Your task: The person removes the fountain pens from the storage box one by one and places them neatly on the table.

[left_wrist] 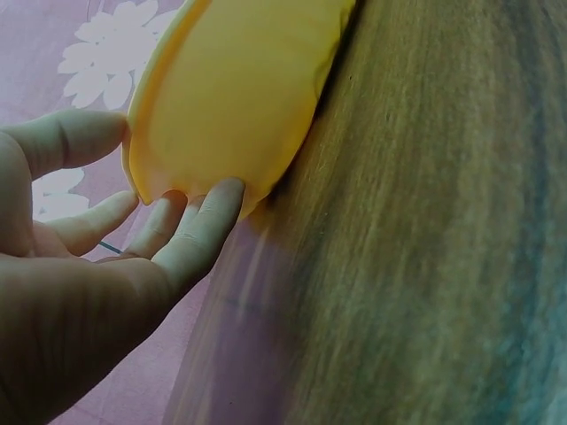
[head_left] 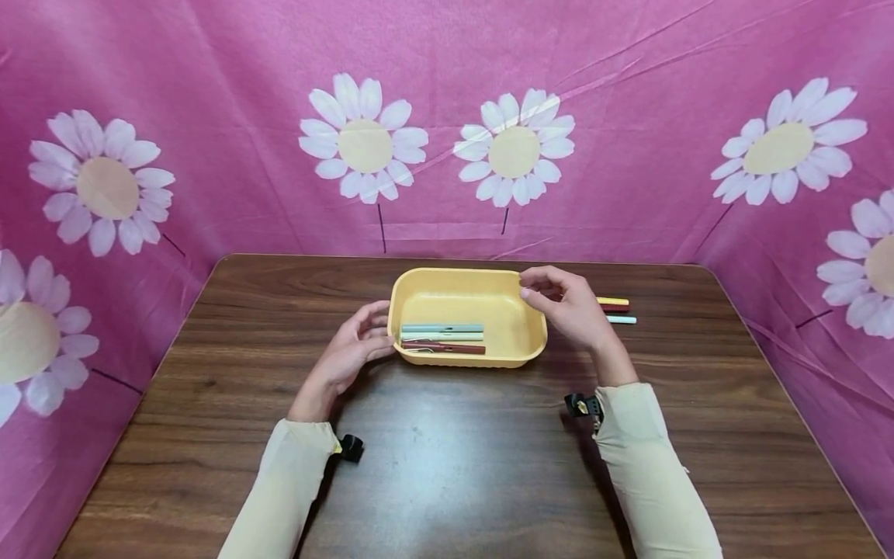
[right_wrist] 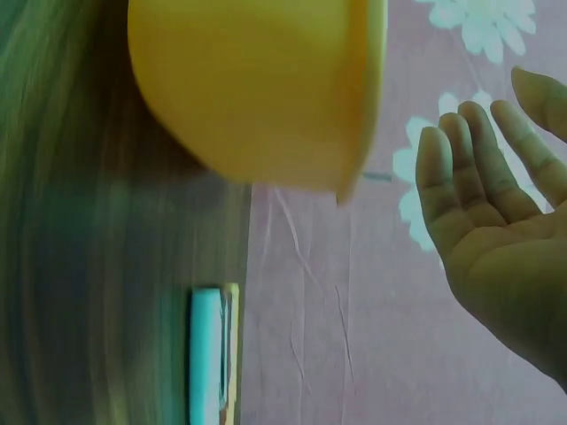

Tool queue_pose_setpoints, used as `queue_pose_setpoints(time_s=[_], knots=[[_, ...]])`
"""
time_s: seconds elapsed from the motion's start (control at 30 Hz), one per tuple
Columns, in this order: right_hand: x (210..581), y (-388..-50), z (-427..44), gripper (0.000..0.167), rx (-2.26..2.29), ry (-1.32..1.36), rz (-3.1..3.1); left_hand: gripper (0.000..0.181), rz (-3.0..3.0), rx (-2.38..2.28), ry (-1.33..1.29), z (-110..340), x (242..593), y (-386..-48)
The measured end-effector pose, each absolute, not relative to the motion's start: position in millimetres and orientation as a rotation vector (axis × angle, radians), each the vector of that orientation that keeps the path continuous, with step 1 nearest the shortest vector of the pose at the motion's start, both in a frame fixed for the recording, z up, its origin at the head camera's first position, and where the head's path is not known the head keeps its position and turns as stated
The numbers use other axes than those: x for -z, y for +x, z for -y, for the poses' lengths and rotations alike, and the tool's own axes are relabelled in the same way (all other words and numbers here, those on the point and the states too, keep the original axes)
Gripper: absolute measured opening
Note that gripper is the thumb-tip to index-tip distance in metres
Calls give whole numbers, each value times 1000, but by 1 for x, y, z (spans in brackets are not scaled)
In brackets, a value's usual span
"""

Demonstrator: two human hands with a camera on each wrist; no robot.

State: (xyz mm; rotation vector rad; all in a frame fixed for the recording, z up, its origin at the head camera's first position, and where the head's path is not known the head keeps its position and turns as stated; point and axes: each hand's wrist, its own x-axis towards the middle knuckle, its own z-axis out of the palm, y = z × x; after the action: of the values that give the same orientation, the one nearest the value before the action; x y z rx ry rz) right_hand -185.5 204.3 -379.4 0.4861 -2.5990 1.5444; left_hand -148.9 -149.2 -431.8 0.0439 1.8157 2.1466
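Note:
A yellow tray (head_left: 513,341) stands near the table's back edge; several pens (head_left: 443,337), blue-green, pale green and dark red, lie in its left front part. My left hand (head_left: 349,349) rests its fingertips and thumb on the tray's left end; the left wrist view shows the fingers (left_wrist: 208,221) spread along the tray's wall (left_wrist: 230,97). Over the tray's right back corner my right hand (head_left: 576,310) hovers with relaxed fingers. In the right wrist view that hand (right_wrist: 496,204) is apart from the tray (right_wrist: 257,88), holding nothing.
Beyond my right hand, more pens (head_left: 621,319) lie on the wooden table (head_left: 433,466), partly hidden by the hand; yellow, dark red and light blue ones show. A pink cloth (head_left: 447,46) with white flowers hangs behind the table and along both sides.

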Motion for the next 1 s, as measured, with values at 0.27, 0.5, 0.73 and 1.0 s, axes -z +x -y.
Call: queue_pose_setpoints(time_s=[0.27,0.5,0.73,1.0], knots=[[387,-190,-178,25,-1697,533,2574,69,-1824,-2147,67,150,431,-148],[393,-194,-164,27,-1742,586,2606,69,-1824,-2152,72,151,432,-148],[411,-201,-153,31,-1728,696,2687,70,-1826,-2151,65,152,433,-149],[421,-204,-149,33,-1675,701,2804,69,-1811,-2155,80,151,434,-149]])
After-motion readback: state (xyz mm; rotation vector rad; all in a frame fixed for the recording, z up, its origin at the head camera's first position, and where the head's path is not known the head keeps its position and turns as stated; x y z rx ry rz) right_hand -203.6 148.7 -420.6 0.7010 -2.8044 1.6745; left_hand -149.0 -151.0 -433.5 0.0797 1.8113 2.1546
